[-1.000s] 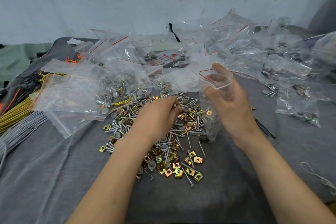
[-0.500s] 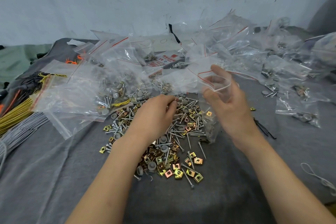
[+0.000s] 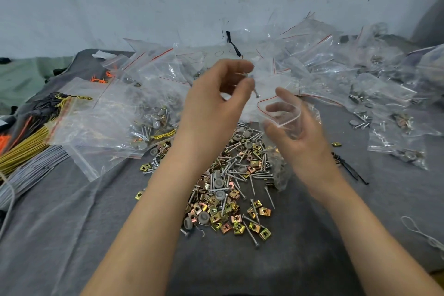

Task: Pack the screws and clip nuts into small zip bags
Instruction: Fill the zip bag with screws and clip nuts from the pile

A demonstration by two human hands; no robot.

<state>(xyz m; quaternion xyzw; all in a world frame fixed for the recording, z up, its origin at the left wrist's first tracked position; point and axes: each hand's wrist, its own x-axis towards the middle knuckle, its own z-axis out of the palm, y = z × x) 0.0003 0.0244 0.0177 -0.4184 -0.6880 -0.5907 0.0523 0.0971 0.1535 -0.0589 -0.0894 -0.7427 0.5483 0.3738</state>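
The left hand pinches screws over the open zip bag gripped by the right hand; next, drop them squarely in.

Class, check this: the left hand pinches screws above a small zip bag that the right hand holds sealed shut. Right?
No: the head view shows the small zip bag held open by the right hand; the left hand does pinch screws above it.
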